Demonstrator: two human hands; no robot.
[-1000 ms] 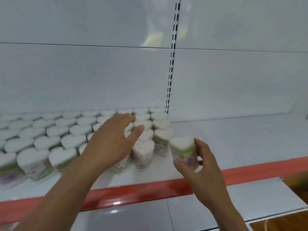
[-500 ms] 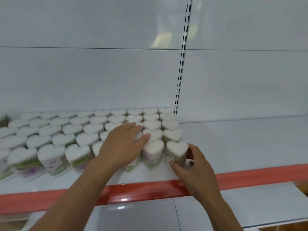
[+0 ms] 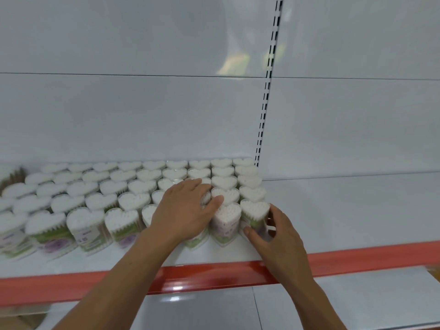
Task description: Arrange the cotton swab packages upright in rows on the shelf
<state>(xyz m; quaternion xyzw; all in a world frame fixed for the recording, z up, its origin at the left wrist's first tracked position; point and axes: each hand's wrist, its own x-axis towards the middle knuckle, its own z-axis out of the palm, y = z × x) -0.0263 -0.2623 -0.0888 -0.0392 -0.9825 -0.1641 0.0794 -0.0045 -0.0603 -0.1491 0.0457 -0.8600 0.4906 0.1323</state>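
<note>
Heart-shaped clear packages [image 3: 133,201] of white swabs stand upright in rows on the shelf [image 3: 333,210]. The right hand [image 3: 278,236] grips the front package [image 3: 254,211] at their 3 o'clock end. The left hand [image 3: 183,210], fingers flat together, covers some tops at 9 o'clock of it. Their labels [image 3: 226,231] are blurred.

The one head-worn camera looked forward and somewhat down at the white shelf [image 3: 345,210] from close in front, so the shelf spanned the frame's whole width. Its wide lens also took in the back panel [image 3: 142,110] above and the red front edge [image 3: 369,258] below.
</note>
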